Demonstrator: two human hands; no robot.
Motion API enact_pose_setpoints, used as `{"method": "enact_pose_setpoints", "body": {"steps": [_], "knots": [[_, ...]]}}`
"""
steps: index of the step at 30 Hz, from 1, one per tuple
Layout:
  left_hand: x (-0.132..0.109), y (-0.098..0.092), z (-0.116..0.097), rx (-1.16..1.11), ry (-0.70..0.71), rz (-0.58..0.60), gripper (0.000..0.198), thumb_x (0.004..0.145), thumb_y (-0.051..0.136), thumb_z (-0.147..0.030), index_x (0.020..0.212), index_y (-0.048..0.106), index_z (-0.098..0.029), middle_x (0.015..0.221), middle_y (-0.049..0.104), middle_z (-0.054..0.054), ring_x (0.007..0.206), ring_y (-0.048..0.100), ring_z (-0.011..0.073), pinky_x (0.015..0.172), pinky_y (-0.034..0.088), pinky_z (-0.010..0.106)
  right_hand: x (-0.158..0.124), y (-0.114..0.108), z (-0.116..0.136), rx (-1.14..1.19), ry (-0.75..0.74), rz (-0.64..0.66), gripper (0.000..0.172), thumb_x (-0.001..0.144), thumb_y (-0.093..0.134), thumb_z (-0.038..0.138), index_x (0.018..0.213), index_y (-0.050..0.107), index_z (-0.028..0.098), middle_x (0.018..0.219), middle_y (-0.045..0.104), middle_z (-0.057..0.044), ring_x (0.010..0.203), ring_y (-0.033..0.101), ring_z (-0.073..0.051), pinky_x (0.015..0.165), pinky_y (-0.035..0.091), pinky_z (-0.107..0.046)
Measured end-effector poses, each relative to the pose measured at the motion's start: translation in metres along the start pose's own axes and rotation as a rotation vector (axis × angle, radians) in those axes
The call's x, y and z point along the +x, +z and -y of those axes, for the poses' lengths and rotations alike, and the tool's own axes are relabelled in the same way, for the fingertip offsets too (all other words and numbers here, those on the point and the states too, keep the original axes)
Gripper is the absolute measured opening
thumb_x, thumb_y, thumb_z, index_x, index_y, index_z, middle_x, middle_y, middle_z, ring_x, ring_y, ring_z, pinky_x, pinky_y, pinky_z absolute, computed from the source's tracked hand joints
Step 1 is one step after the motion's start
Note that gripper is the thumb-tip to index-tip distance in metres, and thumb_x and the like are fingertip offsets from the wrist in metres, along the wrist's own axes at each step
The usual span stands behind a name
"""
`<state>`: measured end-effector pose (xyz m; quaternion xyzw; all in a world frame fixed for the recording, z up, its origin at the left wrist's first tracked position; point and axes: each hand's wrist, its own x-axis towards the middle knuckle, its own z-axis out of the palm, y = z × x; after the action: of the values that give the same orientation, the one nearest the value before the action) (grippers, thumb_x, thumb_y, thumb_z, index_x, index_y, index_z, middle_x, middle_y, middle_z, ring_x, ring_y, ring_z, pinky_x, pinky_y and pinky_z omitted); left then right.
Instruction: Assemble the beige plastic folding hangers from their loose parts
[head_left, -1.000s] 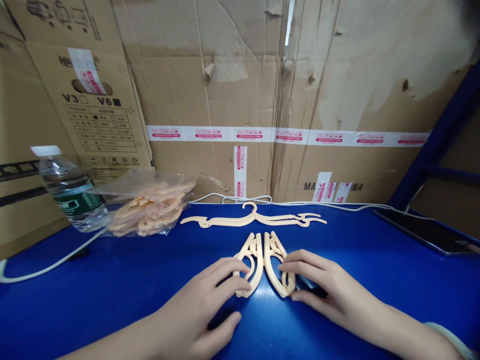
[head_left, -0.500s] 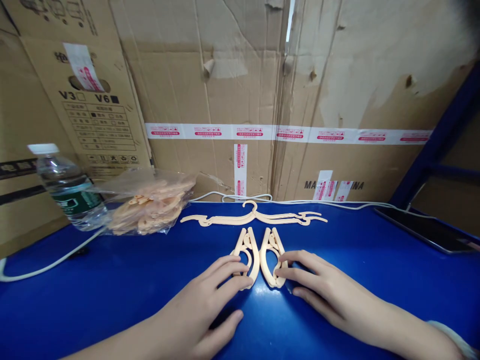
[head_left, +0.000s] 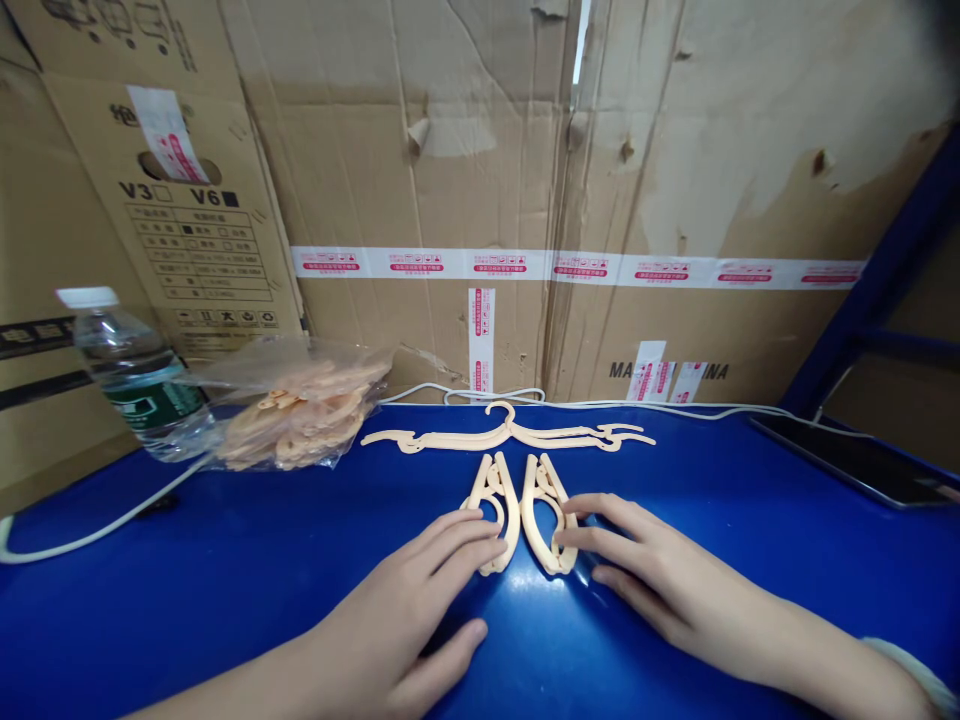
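Two folded cream plastic hangers lie side by side on the blue table. My left hand [head_left: 424,590] rests its outstretched fingertips on the left folded hanger [head_left: 512,510], thumb apart on the tabletop side. On the right folded hanger [head_left: 534,520], the fingers of my right hand [head_left: 652,560] touch the outer arm; they are spread, not wrapped round it. Behind both lies an unfolded hanger [head_left: 465,438] of the same colour, its arms stretched sideways and its hook toward the cardboard. My fingers cover parts of both folded hangers.
At left, a clear plastic bag [head_left: 315,415] holds several more cream hangers beside a water bottle [head_left: 150,390]. A white cable [head_left: 97,545] runs along the left and the back. A dark phone or tablet [head_left: 847,460] lies at right. Cardboard [head_left: 420,200] walls off the back.
My right hand and the right folded hanger have shifted slightly, its top tilting left. The fingers of my left hand have moved a little to the right on the left hanger.
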<state>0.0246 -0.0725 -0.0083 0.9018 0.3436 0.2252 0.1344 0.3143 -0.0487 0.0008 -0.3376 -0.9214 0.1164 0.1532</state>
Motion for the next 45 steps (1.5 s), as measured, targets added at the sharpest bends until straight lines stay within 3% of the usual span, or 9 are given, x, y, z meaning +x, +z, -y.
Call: {"method": "enact_pose_setpoints", "body": {"steps": [5,10,17,20,22,28,32,37,45], "knots": [[0.002,-0.003,0.002,-0.091,-0.028,-0.131,0.045,0.086,0.052,-0.015,0.129,0.047,-0.028,0.129,0.057,0.007,0.122,0.051,0.0242,0.106,0.042,0.042,0.001,-0.004,-0.015,-0.020,-0.003,-0.166,0.035,0.099,0.039,0.018,0.131,0.051,0.025,0.133,0.049,-0.011,0.122,0.049,-0.023,0.102,0.046,-0.040],[0.005,-0.005,0.010,-0.171,-0.128,-0.141,0.031,0.089,0.050,-0.019,0.119,0.054,-0.027,0.120,0.061,0.005,0.113,0.057,0.0225,0.099,0.046,0.038,0.004,-0.012,-0.051,-0.126,0.065,-0.328,0.036,0.098,0.040,0.025,0.132,0.052,0.024,0.126,0.058,-0.012,0.118,0.054,-0.027,0.099,0.048,-0.050],[0.013,-0.006,0.020,-0.370,-0.333,-0.169,0.025,0.090,0.049,-0.027,0.112,0.061,-0.025,0.119,0.064,0.004,0.110,0.059,0.0217,0.099,0.046,0.039,0.011,-0.009,-0.090,-0.244,0.176,-0.104,0.059,0.099,0.040,0.040,0.148,0.031,0.010,0.152,0.033,-0.019,0.142,0.025,-0.032,0.113,0.028,-0.057],[0.013,-0.005,0.022,-0.422,-0.363,-0.177,0.024,0.089,0.050,-0.027,0.109,0.062,-0.024,0.118,0.065,0.003,0.109,0.060,0.0215,0.100,0.045,0.039,0.012,-0.006,-0.091,-0.249,0.189,-0.048,0.061,0.100,0.037,0.044,0.149,0.029,0.009,0.152,0.031,-0.019,0.142,0.024,-0.032,0.112,0.028,-0.057],[0.013,-0.005,0.022,-0.429,-0.361,-0.177,0.023,0.089,0.050,-0.027,0.108,0.062,-0.024,0.117,0.066,0.003,0.109,0.060,0.0217,0.100,0.044,0.040,0.011,-0.005,-0.090,-0.262,0.176,-0.086,0.055,0.100,0.037,0.041,0.147,0.035,0.012,0.150,0.037,-0.018,0.140,0.030,-0.032,0.111,0.030,-0.057],[0.013,-0.009,0.017,-0.438,-0.382,-0.149,0.021,0.088,0.050,-0.027,0.105,0.062,-0.025,0.112,0.066,0.002,0.109,0.059,0.0224,0.101,0.043,0.041,0.010,-0.004,-0.095,-0.253,0.137,-0.229,0.035,0.098,0.040,0.026,0.129,0.054,0.016,0.128,0.056,-0.016,0.118,0.054,-0.029,0.101,0.045,-0.051],[0.014,-0.008,0.017,-0.471,-0.396,-0.210,0.009,0.087,0.052,-0.027,0.090,0.058,-0.021,0.092,0.063,0.001,0.092,0.061,0.0192,0.087,0.048,0.033,0.011,-0.003,-0.097,-0.196,0.125,-0.295,0.028,0.098,0.039,0.028,0.114,0.060,0.018,0.111,0.060,-0.014,0.103,0.060,-0.027,0.090,0.052,-0.046],[0.015,-0.006,0.021,-0.546,-0.479,-0.274,0.022,0.085,0.056,-0.031,0.072,0.042,-0.020,0.072,0.048,-0.004,0.065,0.046,0.0119,0.061,0.041,0.023,0.013,-0.004,-0.093,-0.116,0.146,-0.331,0.023,0.098,0.043,0.033,0.089,0.060,0.020,0.090,0.062,-0.010,0.083,0.060,-0.024,0.075,0.053,-0.040],[0.015,-0.009,0.021,-0.581,-0.503,-0.328,0.036,0.084,0.058,-0.042,0.067,0.034,-0.021,0.064,0.041,-0.006,0.058,0.035,0.0109,0.054,0.032,0.022,0.005,-0.018,-0.080,0.042,0.298,-0.446,0.036,0.095,0.044,0.056,0.086,0.053,0.022,0.072,0.063,-0.002,0.061,0.059,-0.019,0.056,0.047,-0.030]]}}
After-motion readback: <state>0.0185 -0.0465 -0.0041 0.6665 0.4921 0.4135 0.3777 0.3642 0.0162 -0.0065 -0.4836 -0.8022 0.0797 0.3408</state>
